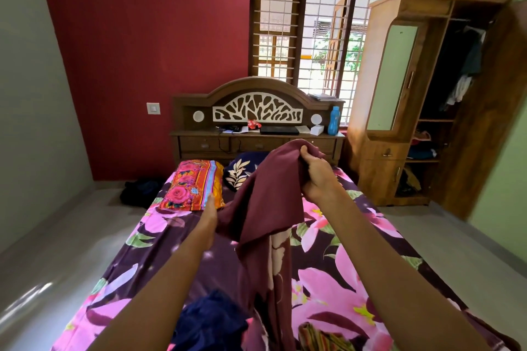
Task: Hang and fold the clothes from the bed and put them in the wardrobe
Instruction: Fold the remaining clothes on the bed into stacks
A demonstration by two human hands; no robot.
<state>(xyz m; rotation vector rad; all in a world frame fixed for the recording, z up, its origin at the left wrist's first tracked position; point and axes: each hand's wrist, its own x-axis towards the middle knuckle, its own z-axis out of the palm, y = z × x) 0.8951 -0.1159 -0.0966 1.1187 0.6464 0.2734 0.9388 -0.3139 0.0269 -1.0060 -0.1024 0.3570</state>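
Observation:
A maroon garment (265, 208) hangs lifted above the bed (342, 279), which has a purple sheet with pink flowers. My right hand (316, 174) grips its top edge, raised high. My left hand (209, 216) is lower, its fingers against the garment's left side; how firmly it grips is hard to tell. A dark blue garment (211, 322) lies crumpled at the near edge of the bed. Beside it lies a striped yellow-brown cloth (322, 336). The wooden wardrobe (399, 94) stands at the right with its door open, and clothes (467, 71) hang inside.
Two pillows (194, 185) lie at the head of the bed below a wooden headboard shelf (256, 134) holding a laptop and a blue bottle (333, 120). A dark bag (139, 191) sits on the floor at the left. Folded items rest on the wardrobe shelves (422, 151).

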